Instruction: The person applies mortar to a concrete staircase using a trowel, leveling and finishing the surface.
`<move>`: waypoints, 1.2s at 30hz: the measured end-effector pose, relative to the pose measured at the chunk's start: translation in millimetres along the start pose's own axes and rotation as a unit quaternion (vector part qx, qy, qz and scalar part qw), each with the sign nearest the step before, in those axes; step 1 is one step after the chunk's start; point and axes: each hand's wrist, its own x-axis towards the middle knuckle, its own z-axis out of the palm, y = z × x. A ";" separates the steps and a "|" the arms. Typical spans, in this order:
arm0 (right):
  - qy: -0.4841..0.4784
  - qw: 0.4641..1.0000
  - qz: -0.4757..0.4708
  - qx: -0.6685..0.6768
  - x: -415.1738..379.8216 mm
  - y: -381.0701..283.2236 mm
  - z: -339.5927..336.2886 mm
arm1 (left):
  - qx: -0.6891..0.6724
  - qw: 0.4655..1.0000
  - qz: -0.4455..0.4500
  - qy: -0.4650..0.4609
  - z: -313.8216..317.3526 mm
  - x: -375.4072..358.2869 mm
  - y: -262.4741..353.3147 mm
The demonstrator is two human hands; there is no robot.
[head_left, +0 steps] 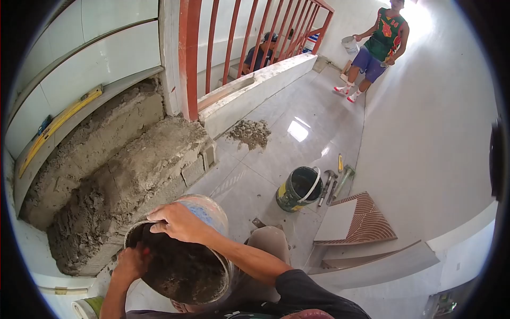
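A large mortar-smeared bucket (pixel 210 210) is tipped towards the block step, with dark wet mortar (pixel 180 266) inside. My right hand (pixel 178 220) is closed over its upper rim. At the left side of the opening, my left hand (pixel 133 261) is curled round what looks like a red-handled tool; its working end is lost in the dark interior. Beside the bucket's mouth runs the rough block step (pixel 143 154), with lumpy mortar (pixel 87 212) spread along its left side.
A yellow spirit level (pixel 61 127) rests on the tiled ledge. A dark pail (pixel 297 189), hammers (pixel 329 183) and a patterned tile piece (pixel 366 218) lie on the right. Rubble (pixel 251 134) sits by the red railing (pixel 188 58). One person (pixel 380 42) stands holding a container; another (pixel 260 53) is behind the railing.
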 end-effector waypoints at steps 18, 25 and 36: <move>-0.003 1.000 0.028 -0.008 1.6 -10.1 -0.5 | -0.165 0.984 0.021 0.056 -0.7 -4.1 17.8; 0.006 0.999 0.004 -0.037 1.2 -4.6 -6.5 | -0.187 0.980 0.004 0.065 -10.5 -1.6 21.3; 0.050 0.998 0.011 -0.041 1.5 4.6 -11.6 | -0.191 0.980 0.032 0.054 -9.7 -1.4 9.6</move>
